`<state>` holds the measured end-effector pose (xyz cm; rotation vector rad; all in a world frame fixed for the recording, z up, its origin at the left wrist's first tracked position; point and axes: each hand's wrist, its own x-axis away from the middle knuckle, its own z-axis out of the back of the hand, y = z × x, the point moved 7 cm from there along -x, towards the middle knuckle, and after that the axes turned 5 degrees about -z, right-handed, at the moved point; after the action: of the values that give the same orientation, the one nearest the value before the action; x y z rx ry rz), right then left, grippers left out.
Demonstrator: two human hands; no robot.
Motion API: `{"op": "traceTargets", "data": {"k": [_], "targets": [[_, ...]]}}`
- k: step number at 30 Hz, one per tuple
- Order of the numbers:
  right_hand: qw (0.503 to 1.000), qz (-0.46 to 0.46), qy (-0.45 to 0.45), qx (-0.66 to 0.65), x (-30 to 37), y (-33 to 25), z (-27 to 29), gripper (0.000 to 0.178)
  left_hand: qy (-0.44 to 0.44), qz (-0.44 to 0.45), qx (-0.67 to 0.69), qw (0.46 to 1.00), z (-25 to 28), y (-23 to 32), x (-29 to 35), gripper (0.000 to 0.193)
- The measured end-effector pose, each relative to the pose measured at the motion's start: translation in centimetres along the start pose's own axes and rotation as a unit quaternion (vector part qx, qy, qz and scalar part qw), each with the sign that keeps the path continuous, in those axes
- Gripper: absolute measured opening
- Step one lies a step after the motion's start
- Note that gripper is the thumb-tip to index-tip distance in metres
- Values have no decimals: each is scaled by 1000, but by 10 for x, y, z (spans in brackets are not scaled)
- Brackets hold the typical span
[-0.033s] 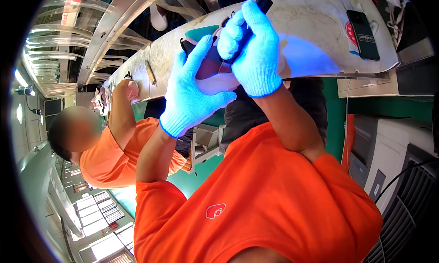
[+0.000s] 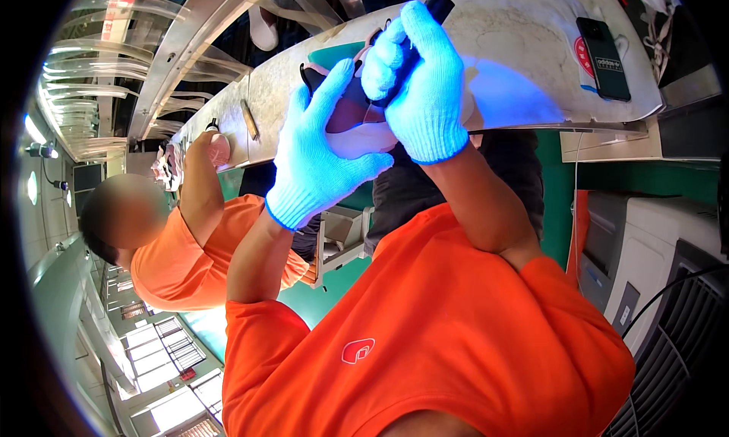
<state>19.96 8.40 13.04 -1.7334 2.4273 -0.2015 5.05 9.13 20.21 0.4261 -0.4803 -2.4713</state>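
Note:
My left hand (image 2: 313,160), in a white knit glove lit blue, grips what looks like a shoe (image 2: 348,112) with a dark upper and a pale lower edge. Its thumb lies along the near side and its fingers reach over the far side. Just to the right, my gloved right hand (image 2: 429,84) is wrapped round a black cylindrical hand lamp (image 2: 440,7) with a thin cord at its top. Blue light falls on both gloves and the table. The lamp's lower end and much of the shoe are hidden by my hands.
Beneath my hands runs a long pale worktable (image 2: 524,27). A dark phone (image 2: 604,57) lies at its right end. Left of me, a co-worker in orange (image 2: 186,266) works near a small wooden-looking stick (image 2: 249,120). Clear curved tubes (image 2: 99,69) line the far left.

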Motion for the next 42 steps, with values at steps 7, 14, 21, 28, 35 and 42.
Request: {"op": "traceTargets", "data": {"k": [7, 14, 21, 28, 35, 42], "targets": [[988, -62, -30, -136, 2, 11, -24, 34, 37, -33, -7, 999, -8, 0, 3, 112], [998, -47, 20, -30, 9, -16, -17, 42, 29, -9, -14, 999, -5, 1, 17, 113], [820, 284, -12, 497, 22, -33, -39, 24, 42, 15, -23, 999, -9, 0, 20, 115], [990, 39, 99, 97, -13, -19, 45, 37, 40, 56, 39, 997, -10, -22, 30, 116], [955, 80, 48, 283, 5, -15, 25, 38, 53, 50, 77, 994, -14, -49, 28, 114], [966, -109, -208, 107, -10, -6, 25, 39, 50, 34, 86, 994, -10, -54, 24, 112]]}}
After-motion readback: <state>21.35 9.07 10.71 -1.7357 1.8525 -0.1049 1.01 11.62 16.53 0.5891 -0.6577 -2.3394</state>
